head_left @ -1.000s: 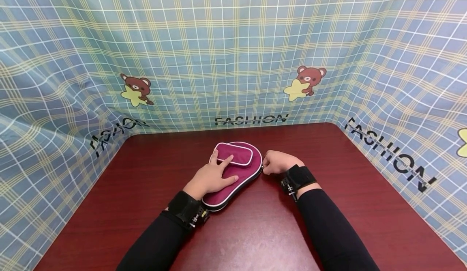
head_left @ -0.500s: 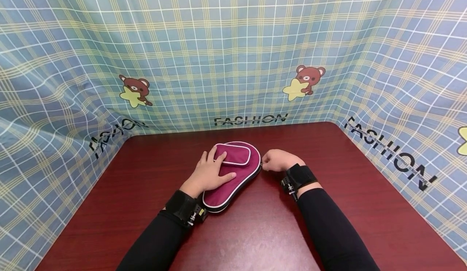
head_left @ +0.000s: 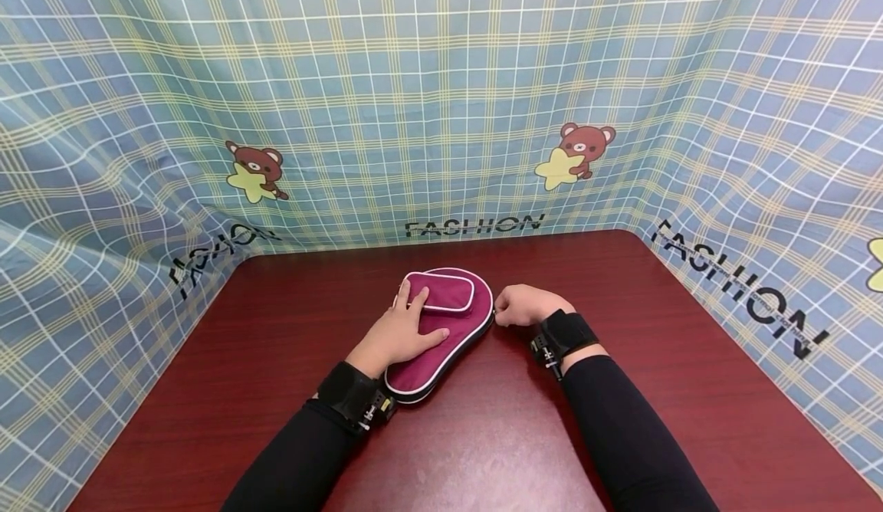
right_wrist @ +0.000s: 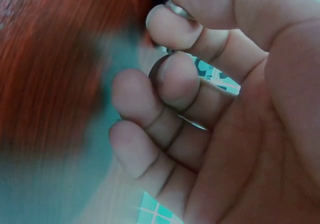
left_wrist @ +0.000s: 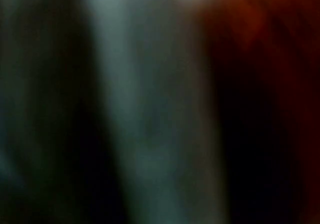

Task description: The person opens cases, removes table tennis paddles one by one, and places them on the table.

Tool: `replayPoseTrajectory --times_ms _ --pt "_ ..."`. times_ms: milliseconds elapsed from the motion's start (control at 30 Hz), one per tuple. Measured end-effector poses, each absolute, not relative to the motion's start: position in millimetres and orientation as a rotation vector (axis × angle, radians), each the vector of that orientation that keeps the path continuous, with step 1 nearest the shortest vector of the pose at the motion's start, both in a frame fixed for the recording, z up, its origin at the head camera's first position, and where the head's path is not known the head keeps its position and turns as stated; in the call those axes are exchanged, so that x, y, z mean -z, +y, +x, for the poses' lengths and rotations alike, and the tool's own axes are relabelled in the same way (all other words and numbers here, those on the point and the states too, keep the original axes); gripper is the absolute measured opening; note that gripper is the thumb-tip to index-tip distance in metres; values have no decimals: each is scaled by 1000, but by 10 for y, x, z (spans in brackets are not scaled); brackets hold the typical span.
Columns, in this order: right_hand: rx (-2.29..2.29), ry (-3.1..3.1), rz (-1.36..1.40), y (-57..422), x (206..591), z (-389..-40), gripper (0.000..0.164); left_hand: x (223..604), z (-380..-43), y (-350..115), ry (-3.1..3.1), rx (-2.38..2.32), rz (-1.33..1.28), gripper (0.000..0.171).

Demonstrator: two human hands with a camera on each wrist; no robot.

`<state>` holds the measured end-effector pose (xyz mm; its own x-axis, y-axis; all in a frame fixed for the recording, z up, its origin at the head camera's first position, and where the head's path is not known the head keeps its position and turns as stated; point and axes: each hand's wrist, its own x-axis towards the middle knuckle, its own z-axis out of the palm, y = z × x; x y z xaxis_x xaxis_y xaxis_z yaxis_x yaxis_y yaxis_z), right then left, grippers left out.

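Observation:
A magenta table-tennis bat case [head_left: 451, 337] with white piping lies on the table, its rounded end away from me. On that end sits a small pocket [head_left: 450, 293]. My left hand [head_left: 395, 337] rests on the case with its fingers spread, the fingertips over the pocket. At the case's right edge, my right hand [head_left: 527, 305] pinches a small metal zipper pull [right_wrist: 179, 9] between thumb and forefinger, as the right wrist view shows. The other fingers of that hand are curled and touch nothing. The left wrist view is too dark and blurred to read.
The dark red wooden table [head_left: 552, 435] has a checked blue cloth [head_left: 469, 113] hanging behind it and along both sides. Printed bears and lettering mark the cloth. Each wrist wears a black strap [head_left: 569, 333] with a small camera.
My left hand's fingers lifted and shifted left on the case, then settled back over the pocket. The case has moved very slightly. My right hand stays almost in place at its edge.

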<state>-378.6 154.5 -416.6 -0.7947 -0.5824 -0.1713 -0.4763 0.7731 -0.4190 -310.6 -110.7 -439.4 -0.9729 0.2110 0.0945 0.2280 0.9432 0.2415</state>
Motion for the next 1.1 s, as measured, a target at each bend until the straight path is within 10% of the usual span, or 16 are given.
replayPoseTrajectory --times_ms 633,1100 --pt "499 2592 -804 1499 4146 -3737 19 4333 -3048 -1039 -3070 408 -202 93" --pt "557 2562 -791 1513 4140 -3737 24 4311 -3224 -1445 -2996 906 -851 99"
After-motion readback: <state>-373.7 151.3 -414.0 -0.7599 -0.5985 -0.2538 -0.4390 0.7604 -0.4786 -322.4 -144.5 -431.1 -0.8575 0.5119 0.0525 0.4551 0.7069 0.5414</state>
